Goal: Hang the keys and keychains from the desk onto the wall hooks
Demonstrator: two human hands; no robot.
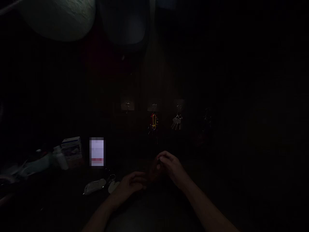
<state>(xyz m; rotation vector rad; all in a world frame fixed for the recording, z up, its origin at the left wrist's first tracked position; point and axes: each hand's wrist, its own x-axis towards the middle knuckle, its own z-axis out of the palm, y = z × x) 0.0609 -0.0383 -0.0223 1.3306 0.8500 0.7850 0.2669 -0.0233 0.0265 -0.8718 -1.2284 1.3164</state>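
The scene is very dark. My right hand (172,167) is closed, its thumb and fingertips pinched together. A dim reddish-brown shape (154,172) hangs just left of those fingers; its kind is too dark to make out. My left hand (131,185) reaches toward that shape from the left, with thumb and fingers apart; any contact with it is lost in the dark. Close to the left wrist lie a pale rounded tag (113,187) with a ring and a long silvery object (95,186).
Along the wall, a bunch with a yellow carabiner (154,121) and a bunch of keys (177,120) hang from hooks. A bare hook (127,104) is farther left. On the left stand a white bottle (60,158), a box (72,149) and a bright blurred-out rectangle (97,151).
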